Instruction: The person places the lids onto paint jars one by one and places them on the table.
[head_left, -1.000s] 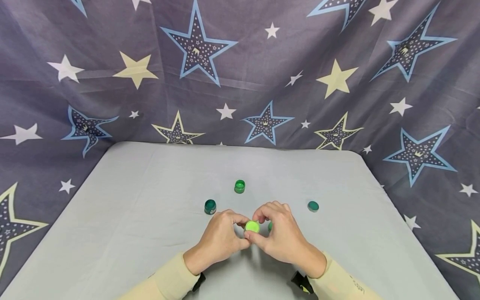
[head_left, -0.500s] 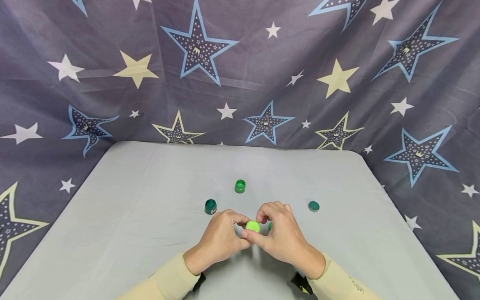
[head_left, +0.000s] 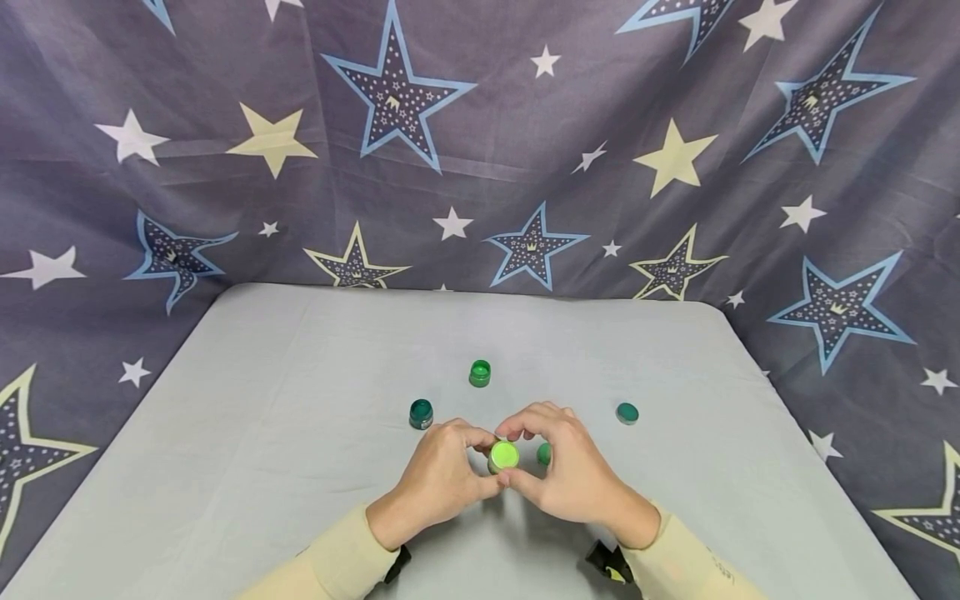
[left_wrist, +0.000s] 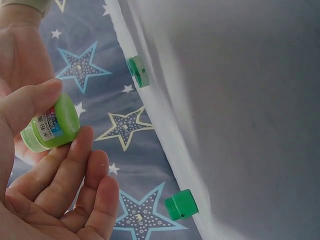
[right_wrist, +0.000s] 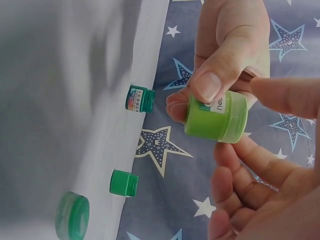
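A small light-green paint jar [head_left: 502,458] with a clear screw lid [right_wrist: 235,117] is between the two hands near the table's front. My left hand [head_left: 442,468] grips the jar's body, its thumb across the label in the right wrist view. My right hand [head_left: 573,471] holds the lid between thumb and fingers, the fingertips [right_wrist: 225,152] at the lid's edge. A green lid [head_left: 544,453] lies on the table, partly hidden behind my right hand. Just beyond my left hand stands an uncapped dark-green paint jar [head_left: 421,413].
An uncapped mid-green jar [head_left: 480,373] stands farther back. To the right lies a dark-green lid [head_left: 627,412]. The table [head_left: 337,367] has a pale grey cover, and a star-patterned cloth [head_left: 465,192] hangs behind and at the sides.
My right hand's fingers have shifted around the lid, index fingertip to the far side and thumb to the near side. More of the green lid shows beside it. My left hand stays in place.
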